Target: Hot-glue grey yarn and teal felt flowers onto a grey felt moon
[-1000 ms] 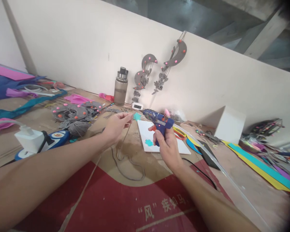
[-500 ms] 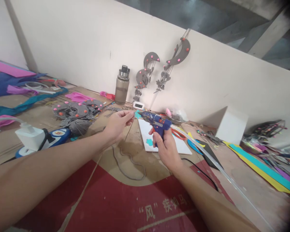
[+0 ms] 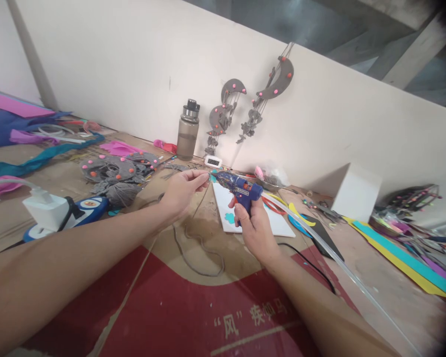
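Note:
My right hand is wrapped round the handle of a blue glue gun, whose nozzle points left. A long clear glue stick trails from its back end. Just left of the nozzle, my left hand pinches at a small teal piece; part of that piece is hidden behind fingers and nozzle. Below the gun lies a white board with a teal flower shape on it. Grey cord curls on the cardboard beneath my hands.
A bottle and a small white timer stand by the wall. Grey crescent ornaments hang there. To the left are a white plug and grey yarn; coloured sheets lie at the right.
The small teal piece at my left fingertips has changed its angle and shows less at the nozzle. Both hands and the glue gun have barely moved.

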Available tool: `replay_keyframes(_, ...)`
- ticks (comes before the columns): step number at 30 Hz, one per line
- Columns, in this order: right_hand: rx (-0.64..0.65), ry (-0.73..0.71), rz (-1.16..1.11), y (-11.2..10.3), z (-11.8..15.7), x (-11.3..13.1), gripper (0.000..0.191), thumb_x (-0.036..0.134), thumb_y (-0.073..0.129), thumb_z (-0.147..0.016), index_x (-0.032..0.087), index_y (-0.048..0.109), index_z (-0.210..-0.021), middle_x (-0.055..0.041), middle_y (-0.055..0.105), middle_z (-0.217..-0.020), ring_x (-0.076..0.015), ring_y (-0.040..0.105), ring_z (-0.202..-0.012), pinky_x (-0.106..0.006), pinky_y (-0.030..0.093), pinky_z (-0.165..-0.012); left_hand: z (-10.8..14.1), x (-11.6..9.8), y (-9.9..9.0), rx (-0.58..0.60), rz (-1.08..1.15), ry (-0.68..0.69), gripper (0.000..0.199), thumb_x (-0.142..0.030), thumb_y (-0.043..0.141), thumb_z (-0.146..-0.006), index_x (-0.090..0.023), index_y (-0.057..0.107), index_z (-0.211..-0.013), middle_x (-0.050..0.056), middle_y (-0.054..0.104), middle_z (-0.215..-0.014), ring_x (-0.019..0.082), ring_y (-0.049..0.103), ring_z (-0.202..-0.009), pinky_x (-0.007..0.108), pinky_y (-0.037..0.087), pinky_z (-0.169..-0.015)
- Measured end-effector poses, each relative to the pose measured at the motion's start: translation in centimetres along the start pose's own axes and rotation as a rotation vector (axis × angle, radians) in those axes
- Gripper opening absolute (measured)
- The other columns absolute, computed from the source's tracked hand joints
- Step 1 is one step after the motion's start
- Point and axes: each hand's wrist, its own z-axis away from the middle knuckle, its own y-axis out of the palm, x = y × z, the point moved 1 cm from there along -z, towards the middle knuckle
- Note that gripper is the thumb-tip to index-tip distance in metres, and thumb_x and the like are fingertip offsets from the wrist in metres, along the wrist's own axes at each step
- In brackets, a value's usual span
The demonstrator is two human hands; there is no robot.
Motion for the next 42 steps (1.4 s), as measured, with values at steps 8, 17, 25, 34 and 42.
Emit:
replay_keyframes(8, -0.002, 0.017, 0.052, -0.03, 0.01, -0.4, 0.017, 0.033, 0.044, -0.092, 0.022, 0.046, -0.104, -0.0056, 0.059, -0.093, -0.0158, 0.054, -0.073, -0.03, 0.043, -0.065, 0.07, -0.29, 0.15, 0.005, -0.001, -0.003, 0.021, -0.035, 0.07, -0.069, -0.015, 0.063, -0.066, -0.001, 0.055, -0.06, 0.008, 0.045, -0.057, 0.022, 0.037, -0.058)
replay_keyframes(17, -0.018, 0.034, 0.056, 0.06, 0.02, -0.27, 0.017, 0.034, 0.044, -0.091, 0.022, 0.046, -0.104, -0.0057, 0.059, -0.092, -0.0159, 0.054, -0.072, -0.03, 0.043, -0.064, 0.04, -0.2, 0.19, -0.016, 0.009, -0.021, 0.02, -0.033, 0.07, -0.068, -0.015, 0.064, -0.067, 0.0, 0.057, -0.063, 0.008, 0.047, -0.058, 0.022, 0.038, -0.059)
replay_keyframes(25, -0.026, 0.039, 0.055, 0.1, 0.04, -0.33, 0.019, 0.034, 0.044, -0.091, 0.021, 0.046, -0.104, -0.0061, 0.059, -0.092, -0.0163, 0.054, -0.072, -0.03, 0.043, -0.063, -0.03, -0.14, 0.15, -0.023, -0.006, -0.026, 0.019, -0.033, 0.07, -0.069, -0.015, 0.064, -0.065, -0.001, 0.057, -0.061, 0.008, 0.047, -0.057, 0.022, 0.038, -0.059)
replay_keyframes(34, -0.021, 0.047, 0.067, 0.14, 0.12, -0.34, 0.019, 0.034, 0.045, -0.091, 0.021, 0.047, -0.104, -0.0057, 0.06, -0.09, -0.0163, 0.054, -0.071, -0.031, 0.043, -0.063, 0.03, -0.17, 0.21, -0.02, 0.028, -0.033, 0.02, -0.033, 0.071, -0.069, -0.015, 0.063, -0.066, -0.001, 0.057, -0.062, 0.008, 0.047, -0.057, 0.022, 0.037, -0.059)
replay_keyframes(42, -0.021, 0.048, 0.095, 0.12, 0.07, -0.26, 0.018, 0.034, 0.043, -0.091, 0.021, 0.045, -0.103, -0.0047, 0.058, -0.088, -0.0155, 0.053, -0.07, -0.031, 0.043, -0.064, 0.01, -0.16, 0.29, -0.03, 0.033, -0.044, 0.018, -0.031, 0.07, -0.069, -0.014, 0.064, -0.067, -0.001, 0.057, -0.063, 0.007, 0.047, -0.058, 0.021, 0.038, -0.06)
